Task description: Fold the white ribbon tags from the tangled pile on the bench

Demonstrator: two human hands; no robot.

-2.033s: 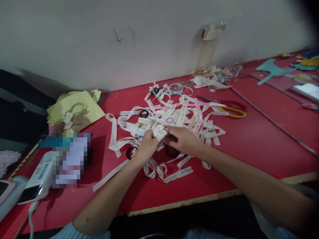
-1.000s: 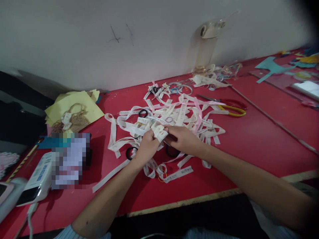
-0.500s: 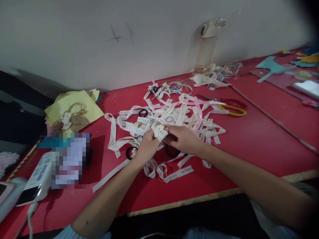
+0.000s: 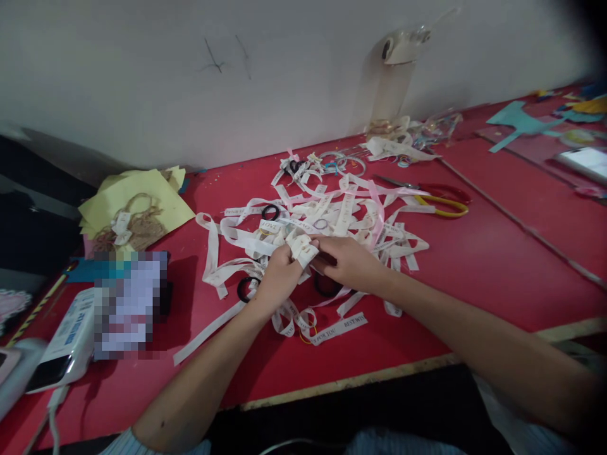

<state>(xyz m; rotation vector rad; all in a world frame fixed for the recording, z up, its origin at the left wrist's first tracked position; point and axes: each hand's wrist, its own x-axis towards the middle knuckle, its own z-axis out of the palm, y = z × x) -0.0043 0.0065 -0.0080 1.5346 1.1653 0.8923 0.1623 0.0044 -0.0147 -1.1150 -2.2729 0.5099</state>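
Observation:
Both hands meet over a tangled pile of printed white ribbon on the red table. Between them is a folded piece of white ribbon with small gold-coloured marks. My left hand pinches its near left side, thumb on top. My right hand closes on its right edge, with the lower fingers curled out of sight underneath. Black hair ties lie among the ribbons, one beneath my right hand. A pink ribbon strip runs through the pile.
Scissors with red and yellow handles lie right of the pile. At the left are yellow paper sheets, a white power bank with a cable, and a blurred-out item. A clear bottle stands by the wall.
The view has shifted slightly. Both hands stay at the folded white ribbon, with hardly any change in their hold.

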